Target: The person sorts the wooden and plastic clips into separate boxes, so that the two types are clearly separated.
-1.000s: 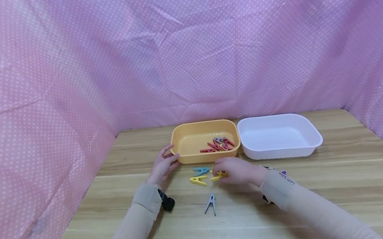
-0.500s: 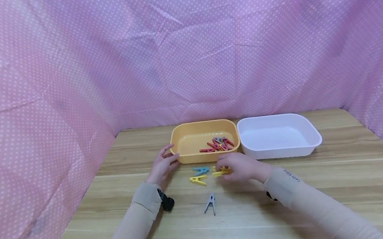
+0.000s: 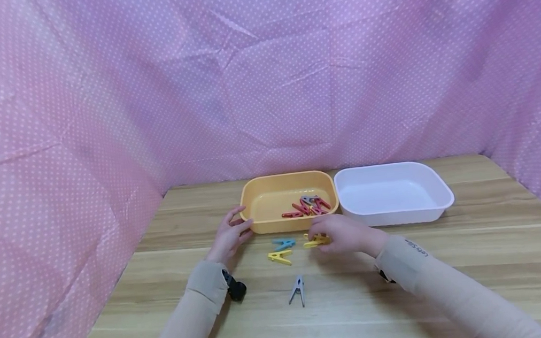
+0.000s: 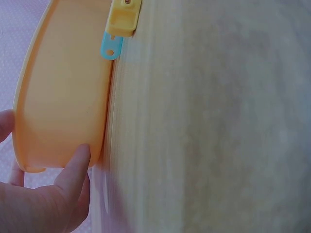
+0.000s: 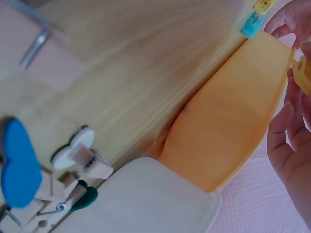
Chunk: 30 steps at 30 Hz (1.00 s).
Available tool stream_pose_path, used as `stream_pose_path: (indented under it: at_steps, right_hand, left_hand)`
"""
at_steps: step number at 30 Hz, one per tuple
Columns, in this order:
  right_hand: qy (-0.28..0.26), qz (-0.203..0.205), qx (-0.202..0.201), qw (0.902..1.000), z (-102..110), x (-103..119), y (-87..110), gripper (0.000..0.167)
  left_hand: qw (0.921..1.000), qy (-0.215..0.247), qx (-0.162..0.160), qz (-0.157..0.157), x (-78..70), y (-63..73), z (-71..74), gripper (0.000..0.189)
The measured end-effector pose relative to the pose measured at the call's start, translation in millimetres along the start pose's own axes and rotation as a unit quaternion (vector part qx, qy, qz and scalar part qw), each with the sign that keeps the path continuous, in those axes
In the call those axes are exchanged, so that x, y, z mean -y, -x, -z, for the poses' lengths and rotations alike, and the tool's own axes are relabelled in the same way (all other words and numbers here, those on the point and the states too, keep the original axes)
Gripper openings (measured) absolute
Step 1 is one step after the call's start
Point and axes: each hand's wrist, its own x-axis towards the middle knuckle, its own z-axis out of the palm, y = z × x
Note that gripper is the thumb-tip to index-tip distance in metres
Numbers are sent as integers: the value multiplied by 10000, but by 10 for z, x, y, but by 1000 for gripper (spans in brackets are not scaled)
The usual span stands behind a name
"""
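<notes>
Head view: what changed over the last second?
The right hand, with a yellow clip in its fingers, moved a little rightward and slightly up in the picture; no release shows. The left hand against the orange tray, the blue clip, other yellow clip and grey clip stayed put.

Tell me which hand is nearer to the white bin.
Right. The right hand pinches a yellow clip in front of the orange bin, near the left front corner of the white bin. The left hand touches the left end of the orange bin, farther away.
</notes>
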Motion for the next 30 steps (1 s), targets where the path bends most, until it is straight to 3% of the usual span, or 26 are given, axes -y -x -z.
stream_pose_path:
  at_steps: [8, 30]
  right_hand:
    - [226, 26, -82, 9997, -22, -59, 26, 16]
    - [73, -138, -303, 9994, 25, -145, 89, 15]
  left_hand:
    - [10000, 5, 1, -12, 11, -6, 4, 55]
    - [10000, 11, 67, -55, -7, -5, 10, 54]
